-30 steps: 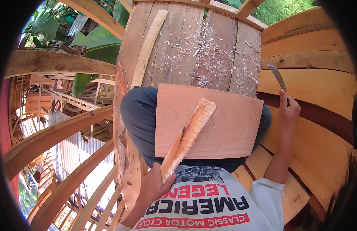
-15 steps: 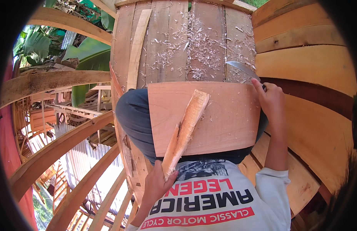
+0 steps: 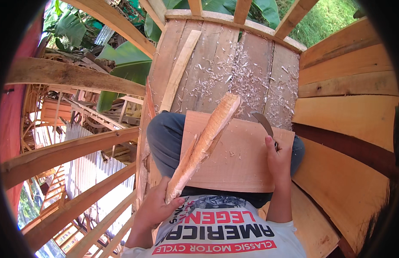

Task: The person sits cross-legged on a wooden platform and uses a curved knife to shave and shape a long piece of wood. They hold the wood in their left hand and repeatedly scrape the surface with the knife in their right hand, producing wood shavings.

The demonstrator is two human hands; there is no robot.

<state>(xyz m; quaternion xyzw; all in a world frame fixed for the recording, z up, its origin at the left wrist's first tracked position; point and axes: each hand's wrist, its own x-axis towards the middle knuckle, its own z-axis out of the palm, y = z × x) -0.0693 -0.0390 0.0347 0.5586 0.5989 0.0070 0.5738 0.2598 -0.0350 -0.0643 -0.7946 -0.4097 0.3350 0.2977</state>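
My left hand [image 3: 158, 205] is closed round the near end of a rough wood strip [image 3: 204, 148], its fingers partly hidden behind it. The strip slants up and away to the right, over a flat wooden board [image 3: 242, 159] lying across my lap. In my right hand [image 3: 277, 161] I grip a knife [image 3: 263, 123] with a curved blade, my thumb along its handle. The blade points up and to the left above the board's far right corner, apart from the strip. Most of the handle is hidden in my fist.
Pale shavings [image 3: 251, 69] litter the plank floor [image 3: 173, 51] ahead. A loose wood strip [image 3: 180, 71] lies at the floor's left side. Wooden rails [image 3: 70, 146] run along the left, with leaves and corrugated sheets beyond. A plank wall [image 3: 345, 120] rises at my right.
The knife in my right hand has come left and nearer, over the board. The strip is lifted and turned in my left hand. The whole view has shifted, showing more beyond the far edge.
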